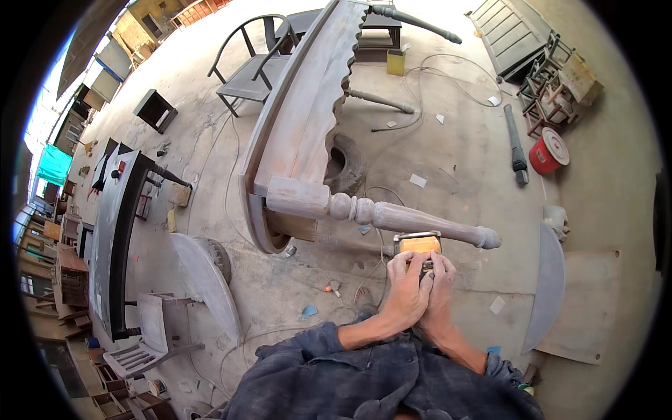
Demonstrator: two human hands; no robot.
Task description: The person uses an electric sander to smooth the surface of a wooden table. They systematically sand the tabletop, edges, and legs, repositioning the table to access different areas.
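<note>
Both hands grip a yellow-orange power sander (420, 244), its flat pad turned away from my body. My left hand (407, 289) wraps it from the left and my right hand (441, 281) from the right, the fingers meeting over its body. Just beyond the pad runs a turned wooden table leg (407, 214), pale and dusty; whether pad and leg touch I cannot tell. The leg belongs to a wooden table lying on its side, with a scalloped apron (310, 115) facing up. Another turned leg (352, 244) shows lower down, partly hidden behind the sander.
A tyre (346, 165) sits under the table. Cables (415, 100) trail over the concrete floor. Left are a dark table (118, 231), a rounded panel (210, 286) and a chair (142, 336). At right stand a red bucket (548, 151) and a half-round board (548, 289).
</note>
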